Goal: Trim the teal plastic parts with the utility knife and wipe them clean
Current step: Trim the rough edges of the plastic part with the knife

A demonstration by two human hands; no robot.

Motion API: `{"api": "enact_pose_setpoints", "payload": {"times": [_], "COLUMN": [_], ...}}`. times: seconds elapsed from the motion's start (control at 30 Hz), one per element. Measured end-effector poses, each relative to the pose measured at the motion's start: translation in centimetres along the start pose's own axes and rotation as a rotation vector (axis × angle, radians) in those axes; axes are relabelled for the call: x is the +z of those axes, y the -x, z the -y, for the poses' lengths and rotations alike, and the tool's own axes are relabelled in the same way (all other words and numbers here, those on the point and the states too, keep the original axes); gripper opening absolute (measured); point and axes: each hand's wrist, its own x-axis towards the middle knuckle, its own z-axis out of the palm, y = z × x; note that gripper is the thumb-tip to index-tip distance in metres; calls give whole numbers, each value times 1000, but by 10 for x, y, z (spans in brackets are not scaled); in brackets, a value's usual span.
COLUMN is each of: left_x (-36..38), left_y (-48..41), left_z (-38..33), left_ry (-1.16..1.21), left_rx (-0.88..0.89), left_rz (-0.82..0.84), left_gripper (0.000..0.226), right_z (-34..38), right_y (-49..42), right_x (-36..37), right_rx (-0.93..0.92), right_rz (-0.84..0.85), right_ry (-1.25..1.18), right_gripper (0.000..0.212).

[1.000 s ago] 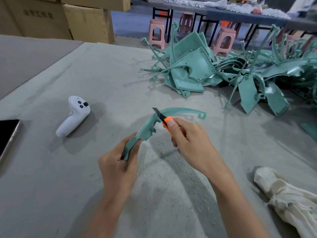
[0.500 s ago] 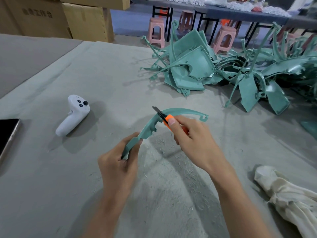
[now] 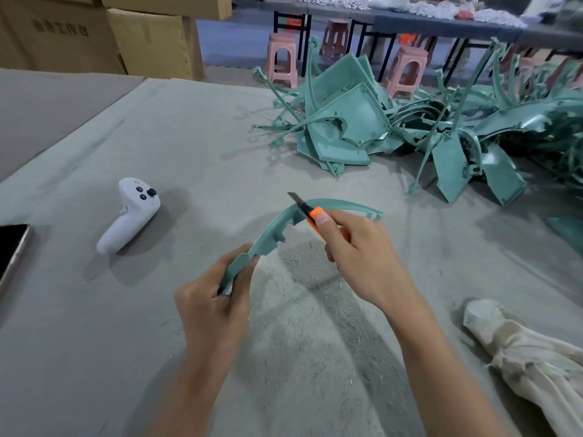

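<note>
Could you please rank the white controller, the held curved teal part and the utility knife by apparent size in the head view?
curved teal part
white controller
utility knife, partly hidden by the right hand

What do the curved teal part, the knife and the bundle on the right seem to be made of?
Curved teal part: moulded plastic, matte, with thin ribs and notches. Knife: orange body looks like plastic; dark blade, probably metal. Bundle: off-white cloth, soft and creased, likely cotton, though the fibre cannot be told.
</note>
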Motion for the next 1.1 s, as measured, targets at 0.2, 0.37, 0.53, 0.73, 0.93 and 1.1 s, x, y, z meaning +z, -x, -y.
{"api": "enact_pose_setpoints", "payload": {"times": [0.2,0.37,0.53,0.73,0.93,1.1], "left_x": [-1,0,0,1,1,-1], "left_y": [1,1,0,0,-2,-2], "left_z": [0,1,0,1,0,3], "left_ry": [-1,1,-13,6,8,-4], "left_rx": [-48,-65,-31,-37,35,52], "left_rz": [-2,-28,-13,-20,-35,-32], "left_gripper": [8,11,20,17,16,21], "right_z": [4,2,-1,9,3,1], "right_y": [3,0,2,5,3,5], "right_x": [-1,-7,-3,-4,-6,-5], "right_rx": [-35,5,7,-109,-84,-76], "right_rz": [132,40,15,192,9,3], "right_ry": [-130,-171,-10,-180,-27,29], "right_gripper": [54,43,47,49,27,37]}}
